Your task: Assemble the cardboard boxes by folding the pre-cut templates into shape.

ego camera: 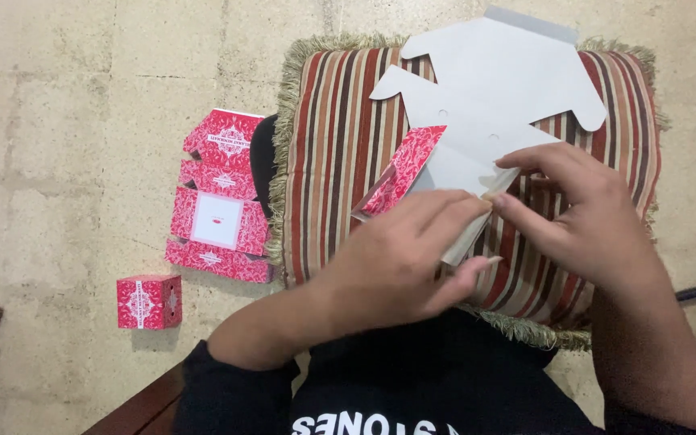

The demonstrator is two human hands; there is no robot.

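Both hands pinch a flat, unfolded carton blank (493,89) on a striped cushion (332,153). The left hand (396,262) and right hand (582,213) meet in 1 closed grip at the blank's near edge. From there the white sheet stretches toward 12 o'clock, its long axis pointing away from the person, with 1 red patterned flap (404,169) raised at 10 o'clock.

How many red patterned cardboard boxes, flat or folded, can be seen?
3: one folded box on the floor, one flat box beside the cushion, one half-folded box in both hands. More may be hidden.
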